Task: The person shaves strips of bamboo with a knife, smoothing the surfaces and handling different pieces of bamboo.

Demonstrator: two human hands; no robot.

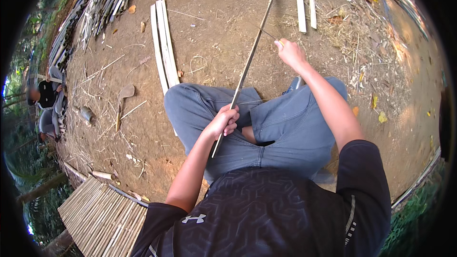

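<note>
A long, narrow bamboo strip (247, 65) slants from my lap away to the upper right. My left hand (223, 122) is closed round its near part, above my left thigh. In my right hand (291, 53), beyond my right knee, a thin knife (268, 34) is gripped. A bit of yellow shows at its handle, under my fingers. The knife's narrow blade reaches left to the strip and seems to meet it at the strip's far half; exact contact is too small to tell. I sit cross-legged, with grey trousers (295, 121) below both hands.
Pale split bamboo lengths (164, 43) lie left of the strip, others (300, 2) at the far right. A broad-bladed chopping tool (126, 92) and a bottle-like container (87, 114) rest at left. Near a bamboo slat platform (102, 214), another person (47, 93) sits farther off.
</note>
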